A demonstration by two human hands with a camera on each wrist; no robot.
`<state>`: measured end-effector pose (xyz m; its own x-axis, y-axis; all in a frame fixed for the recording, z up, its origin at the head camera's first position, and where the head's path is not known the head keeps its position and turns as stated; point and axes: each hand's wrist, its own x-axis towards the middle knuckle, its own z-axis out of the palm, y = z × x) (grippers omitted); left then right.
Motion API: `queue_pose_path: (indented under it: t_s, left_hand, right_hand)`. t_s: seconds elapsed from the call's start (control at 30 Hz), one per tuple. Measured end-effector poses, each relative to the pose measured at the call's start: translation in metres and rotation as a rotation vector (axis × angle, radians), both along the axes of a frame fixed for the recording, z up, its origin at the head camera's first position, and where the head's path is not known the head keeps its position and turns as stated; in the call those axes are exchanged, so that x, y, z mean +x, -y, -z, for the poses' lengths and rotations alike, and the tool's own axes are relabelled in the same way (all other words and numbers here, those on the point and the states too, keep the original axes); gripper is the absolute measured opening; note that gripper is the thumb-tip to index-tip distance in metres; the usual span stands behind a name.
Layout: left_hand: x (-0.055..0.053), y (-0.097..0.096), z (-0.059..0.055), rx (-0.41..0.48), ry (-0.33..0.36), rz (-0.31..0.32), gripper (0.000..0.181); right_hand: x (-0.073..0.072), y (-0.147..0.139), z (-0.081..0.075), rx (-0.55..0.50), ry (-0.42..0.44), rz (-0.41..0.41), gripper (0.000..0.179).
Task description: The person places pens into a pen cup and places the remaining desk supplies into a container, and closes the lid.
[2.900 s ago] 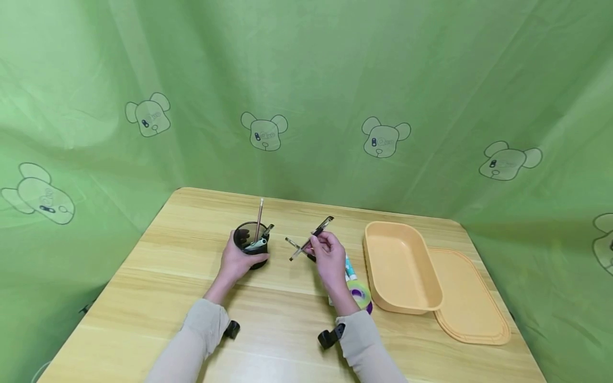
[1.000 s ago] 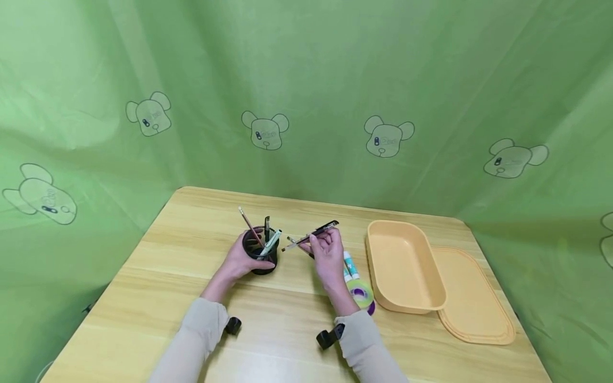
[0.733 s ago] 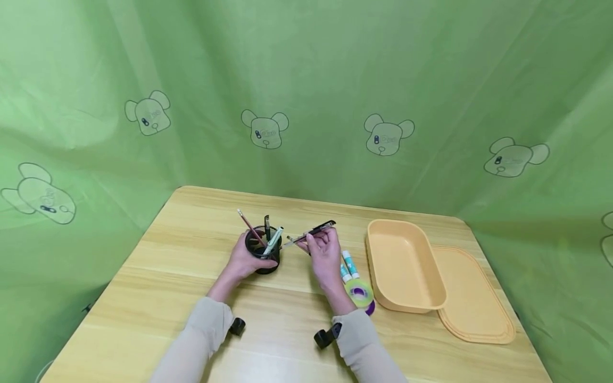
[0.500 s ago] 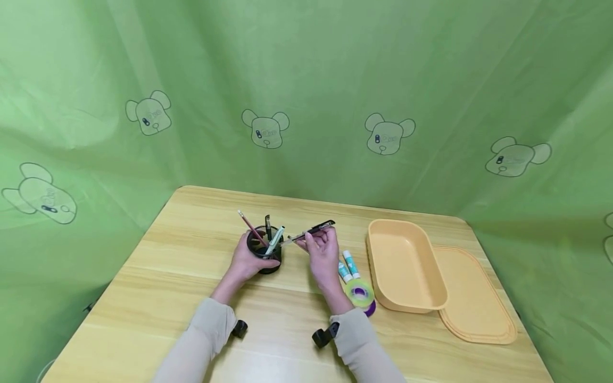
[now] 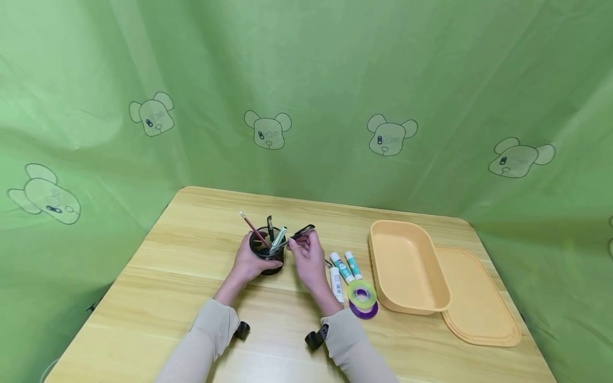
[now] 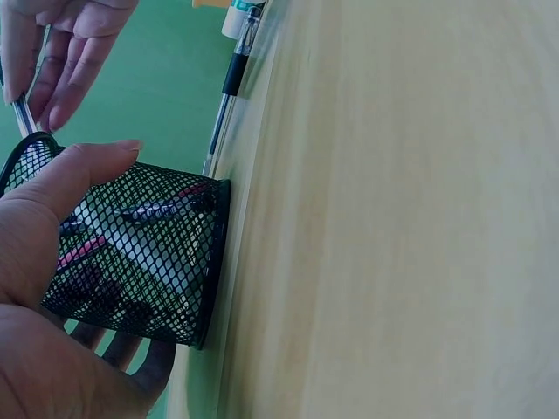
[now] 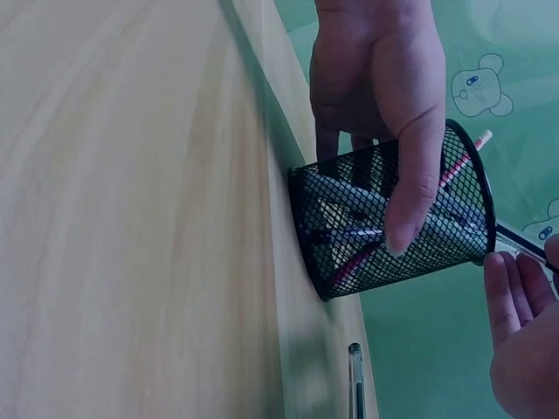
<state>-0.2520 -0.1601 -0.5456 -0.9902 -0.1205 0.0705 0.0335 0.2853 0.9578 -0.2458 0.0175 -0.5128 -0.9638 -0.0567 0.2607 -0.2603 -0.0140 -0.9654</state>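
Black wire mesh makes up the cylindrical pen cup [image 7: 360, 234], which sits within the curl of the left hand [image 5: 248, 264]: its thumb lies along the near side, the other fingers round the opposite one. The right hand's [image 5: 308, 261] thumb and fingers pinch a slim clear-barrelled pen with a black top [image 5: 303, 232], whose lower end slants to the cup's mouth, beside a pale green pen-like item [image 5: 279, 238]. A reddish pencil [image 5: 254, 229] and a black-topped upright pen [image 5: 270, 226] stand inside. One clear pen with a black grip [image 6: 234, 77] lies on the pale wood-grain tabletop [image 5: 191, 239], near the cup's base.
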Motion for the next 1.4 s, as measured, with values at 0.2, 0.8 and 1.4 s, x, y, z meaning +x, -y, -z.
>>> queue_pose_path:
  t_s: [0.2,0.8,1.4]
  left_hand:
    - [0.0000,-0.0002,0.0008,0.003,0.001,-0.007,0.095]
    - [-0.0002,0.0003,0.0006,-0.003,-0.021,0.008,0.094]
    - [0.0007,-0.0007,0.0003,0.014,-0.016,0.009,0.094]
  right_hand:
    - [0.0007,0.0021,0.0002,0.065,0.026,-0.002,0.023]
    - [-0.0015,0.0071,0.0016,0.340,0.011,-0.008,0.015]
    - [-0.0014,0.0018,-0.0009,0.338,0.021,-0.044,0.018]
